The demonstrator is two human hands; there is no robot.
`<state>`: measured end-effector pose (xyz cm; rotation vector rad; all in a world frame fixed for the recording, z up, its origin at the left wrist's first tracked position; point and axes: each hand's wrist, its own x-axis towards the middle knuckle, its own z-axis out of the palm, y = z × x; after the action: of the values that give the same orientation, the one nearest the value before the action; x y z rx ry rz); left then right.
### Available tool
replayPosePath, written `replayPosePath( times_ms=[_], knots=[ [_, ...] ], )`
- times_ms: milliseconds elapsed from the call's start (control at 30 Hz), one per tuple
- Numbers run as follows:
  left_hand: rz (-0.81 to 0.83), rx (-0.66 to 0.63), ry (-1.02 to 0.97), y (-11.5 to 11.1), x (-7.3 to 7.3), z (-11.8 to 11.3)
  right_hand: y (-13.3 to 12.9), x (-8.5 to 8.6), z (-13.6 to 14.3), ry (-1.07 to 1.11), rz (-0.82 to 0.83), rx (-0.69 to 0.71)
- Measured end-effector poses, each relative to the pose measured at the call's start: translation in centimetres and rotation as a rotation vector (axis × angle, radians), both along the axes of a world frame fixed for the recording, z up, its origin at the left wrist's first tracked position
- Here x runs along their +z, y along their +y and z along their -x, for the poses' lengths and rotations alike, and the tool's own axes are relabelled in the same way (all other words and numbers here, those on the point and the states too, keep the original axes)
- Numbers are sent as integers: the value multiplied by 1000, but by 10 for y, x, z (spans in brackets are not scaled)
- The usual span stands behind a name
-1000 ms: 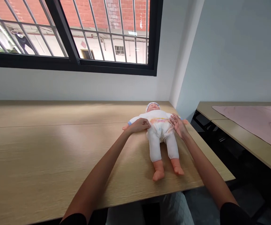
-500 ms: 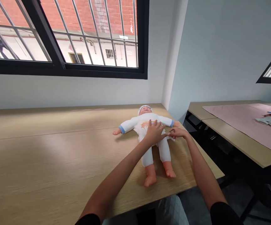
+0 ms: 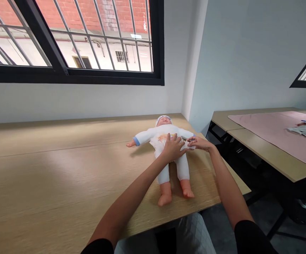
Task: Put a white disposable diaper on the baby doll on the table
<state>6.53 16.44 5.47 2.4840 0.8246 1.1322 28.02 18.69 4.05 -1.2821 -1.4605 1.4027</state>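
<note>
A baby doll in a white outfit with blue cuffs and a patterned cap lies on its back on the wooden table, feet toward me. Around its hips sits a white diaper with ruffled edges and a coloured print on the front. My left hand rests flat over the diaper's front, fingers spread. At the diaper's side edge, my right hand pinches the white material between thumb and fingers. The doll's hand on that side is hidden behind my right hand.
The wooden table runs along the wall under a barred window. Across a gap to the right stands another table with a pink cloth. On that cloth lies crumpled pale fabric, with part of a person's hand beside it.
My right hand has lifted slightly, drawing the diaper's side edge up with it. My left hand stays on the diaper's front. The view has shifted slightly.
</note>
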Motion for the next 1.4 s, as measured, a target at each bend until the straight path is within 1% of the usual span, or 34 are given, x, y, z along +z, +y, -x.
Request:
replayPosePath(
  times_ms=[33,100,167,200,267,333,400,467,567,667,733,800,867,967,1033,1133,1267,1400],
  knots=[
    [-9,-5,13,0,0,1,1,0,0,84,18,-54],
    [-36,-4,50,1,0,3,3,0,2,184,58,-172],
    [-57,2,70,1,1,4,5,-1,7,223,62,-283],
    [-65,8,77,0,1,4,6,0,10,237,42,-314],
    [-96,44,149,-2,3,4,6,1,18,259,-33,-336],
    [-165,109,318,-5,5,5,5,3,27,245,-117,-337],
    [-247,172,495,-8,7,5,4,3,36,187,-197,-350],
    [-312,216,594,-11,8,5,3,3,45,125,-276,-361],
    [-351,288,636,-15,8,3,2,1,55,91,-352,-374],
    [-310,388,660,-21,10,-1,2,1,58,91,-373,-378],
    [-281,429,682,-25,15,-3,3,2,58,99,-398,-399],
    [-283,433,691,-28,21,-2,3,4,56,123,-416,-431],
    [-314,404,688,-30,25,0,2,5,55,155,-405,-453],
    [-379,308,703,-29,26,3,0,6,56,232,-348,-481],
    [-390,271,716,-29,25,5,-2,7,58,298,-310,-490],
    [-356,268,751,-29,26,4,-4,8,60,356,-276,-490],
    [-309,300,823,-27,34,0,-6,11,58,359,-258,-493],
    [-265,300,809,-16,39,-6,-6,13,57,364,-251,-481]
  ],
)
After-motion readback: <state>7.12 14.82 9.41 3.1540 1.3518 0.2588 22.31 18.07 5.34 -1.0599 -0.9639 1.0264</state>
